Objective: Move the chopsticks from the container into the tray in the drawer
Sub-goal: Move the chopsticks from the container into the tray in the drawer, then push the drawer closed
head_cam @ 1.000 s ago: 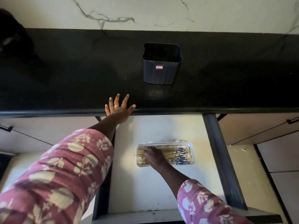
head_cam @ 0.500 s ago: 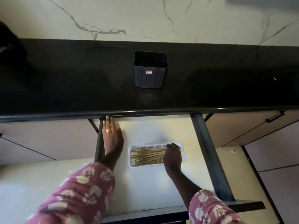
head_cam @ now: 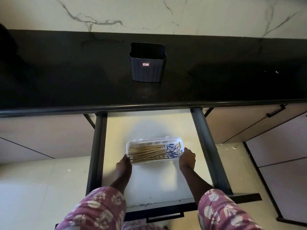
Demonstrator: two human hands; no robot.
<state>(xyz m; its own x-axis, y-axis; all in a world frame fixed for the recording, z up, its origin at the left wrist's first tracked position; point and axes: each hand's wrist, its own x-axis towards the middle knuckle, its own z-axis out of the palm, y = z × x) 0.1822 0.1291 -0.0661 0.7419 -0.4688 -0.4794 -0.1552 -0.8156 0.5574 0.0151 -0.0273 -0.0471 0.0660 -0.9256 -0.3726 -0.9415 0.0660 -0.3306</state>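
A white tray (head_cam: 142,141) lies in the open drawer (head_cam: 149,183). Several wooden chopsticks (head_cam: 149,152) with blue-patterned ends lie side by side in it. My left hand (head_cam: 124,165) grips the tray's front left corner. My right hand (head_cam: 187,159) grips its right end. A dark ribbed container (head_cam: 147,67) stands upright on the black counter (head_cam: 66,72) above the drawer; nothing shows inside it.
Dark metal drawer sides (head_cam: 97,151) run left and right of the tray. Closed cabinet fronts flank the drawer, one with a black handle (head_cam: 275,111) at the right. A marble wall (head_cam: 149,14) rises behind the counter.
My left hand came off the counter edge, went down the drawer's left side and took the tray's left corner. My right hand moved from the chopsticks to the tray's right end.
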